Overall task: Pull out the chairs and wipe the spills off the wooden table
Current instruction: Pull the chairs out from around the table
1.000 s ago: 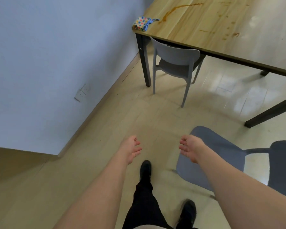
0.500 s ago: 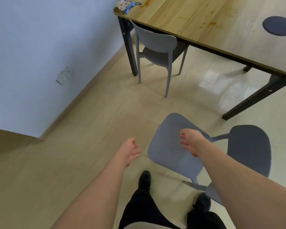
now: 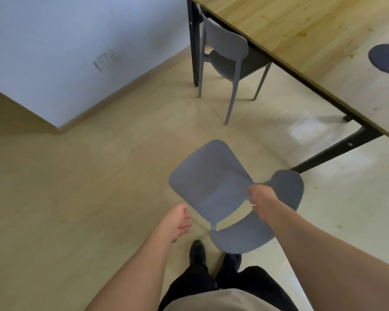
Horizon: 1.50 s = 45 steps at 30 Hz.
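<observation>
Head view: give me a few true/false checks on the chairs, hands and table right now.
1. The right hand is on the near chair. True: it is at the gap between seat and backrest, though the grip itself is hard to make out.
2. The left hand holds a cloth. False: it is open and empty, off the chair.
3. The far chair is partly tucked under the table. True.
4. The near chair is under the table. False: it stands clear of it on the floor.
5. A dark round mat lies on the table. True.
</observation>
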Tool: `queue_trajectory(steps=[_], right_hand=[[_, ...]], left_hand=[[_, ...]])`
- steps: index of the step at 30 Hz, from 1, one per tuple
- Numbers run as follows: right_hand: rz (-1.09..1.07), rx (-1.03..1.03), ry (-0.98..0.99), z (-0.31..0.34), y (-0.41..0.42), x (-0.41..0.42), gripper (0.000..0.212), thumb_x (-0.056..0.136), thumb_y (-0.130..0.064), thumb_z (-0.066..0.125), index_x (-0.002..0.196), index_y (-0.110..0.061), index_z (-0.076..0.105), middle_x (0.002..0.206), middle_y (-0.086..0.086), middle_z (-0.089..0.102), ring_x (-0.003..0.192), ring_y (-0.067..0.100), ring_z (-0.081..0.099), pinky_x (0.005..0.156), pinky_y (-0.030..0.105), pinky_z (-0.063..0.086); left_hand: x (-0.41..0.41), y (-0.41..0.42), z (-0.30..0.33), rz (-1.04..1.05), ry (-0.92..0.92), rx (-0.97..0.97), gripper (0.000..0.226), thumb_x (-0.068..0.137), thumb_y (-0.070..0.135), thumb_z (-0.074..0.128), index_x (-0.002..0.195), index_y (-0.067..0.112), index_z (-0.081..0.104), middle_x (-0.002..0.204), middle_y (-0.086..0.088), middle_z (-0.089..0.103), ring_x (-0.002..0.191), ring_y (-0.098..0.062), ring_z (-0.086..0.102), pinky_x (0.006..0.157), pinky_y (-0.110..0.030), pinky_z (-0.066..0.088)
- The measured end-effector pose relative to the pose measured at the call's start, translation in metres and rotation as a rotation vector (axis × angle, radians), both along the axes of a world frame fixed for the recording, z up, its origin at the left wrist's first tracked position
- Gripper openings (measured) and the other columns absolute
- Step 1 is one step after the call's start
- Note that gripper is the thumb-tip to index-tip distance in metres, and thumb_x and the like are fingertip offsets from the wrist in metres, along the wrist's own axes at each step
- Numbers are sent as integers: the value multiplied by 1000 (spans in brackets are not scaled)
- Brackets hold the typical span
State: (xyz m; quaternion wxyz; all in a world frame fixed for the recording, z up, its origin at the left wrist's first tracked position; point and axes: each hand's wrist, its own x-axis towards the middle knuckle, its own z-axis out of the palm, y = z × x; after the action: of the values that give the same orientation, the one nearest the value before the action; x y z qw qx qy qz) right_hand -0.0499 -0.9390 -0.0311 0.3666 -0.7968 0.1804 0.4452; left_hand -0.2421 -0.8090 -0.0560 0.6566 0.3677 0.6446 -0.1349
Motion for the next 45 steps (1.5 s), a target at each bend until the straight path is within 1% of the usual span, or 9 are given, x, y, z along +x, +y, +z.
queue_trajectory(steps=[4,9,12,15,19,28,33,36,45], right_hand=[[26,-129,-205,-14,-55,24,14,88,-9,45,95,-10,58,82,13,51,62,25,45,52,27,32],[210,-356,-452,-23,-74,61,63,87,-20,53,145,-10,31,142,14,36,127,35,42,103,48,40],[270,-365,-517,-23,-69,90,73,84,-22,58,148,-16,23,147,12,27,133,33,32,108,46,33],[165,-270,-182,-27,-79,123,63,81,-23,56,139,-8,40,135,16,46,122,34,49,99,47,45],[-39,-26,288,-19,-85,127,30,98,-13,44,125,0,49,120,18,59,114,33,59,93,43,50],[51,91,332,-6,-39,147,29,92,6,31,117,-1,45,88,14,60,72,30,60,59,44,47],[84,145,391,6,1,162,16,95,5,35,107,2,46,84,14,61,70,29,61,50,41,48],[33,149,390,7,27,171,13,98,-1,40,109,1,47,83,15,60,68,28,61,37,34,50],[-298,247,337,33,77,217,15,97,7,35,88,0,45,82,15,51,69,33,55,80,47,50]], left_hand=[[20,-47,-8,-17,75,-19,21,102,26,40,119,14,46,116,-7,51,98,-25,53,82,-38,46],[52,-103,-6,34,200,-142,17,94,20,45,77,18,45,80,-3,50,71,-23,48,77,-35,42],[64,-122,-17,169,235,-150,25,83,25,55,101,8,57,105,-10,64,87,-31,62,62,-34,52],[61,-131,-38,388,261,-58,51,68,16,57,117,3,55,112,-20,66,92,-38,67,65,-52,59],[73,-137,-12,585,258,7,18,87,5,43,100,2,54,100,-20,66,90,-37,67,76,-56,57],[108,-114,14,1134,195,272,9,79,3,48,71,7,51,75,-9,55,55,-25,54,50,-27,43],[129,-64,21,1156,-7,204,31,84,11,52,115,9,51,99,-12,56,75,-25,58,66,-36,50],[138,-23,30,1023,-96,164,18,84,2,43,99,9,42,81,-9,49,65,-24,52,60,-37,49],[201,91,33,790,-186,222,53,69,-6,40,119,8,45,99,-17,50,81,-40,61,53,-49,57]])
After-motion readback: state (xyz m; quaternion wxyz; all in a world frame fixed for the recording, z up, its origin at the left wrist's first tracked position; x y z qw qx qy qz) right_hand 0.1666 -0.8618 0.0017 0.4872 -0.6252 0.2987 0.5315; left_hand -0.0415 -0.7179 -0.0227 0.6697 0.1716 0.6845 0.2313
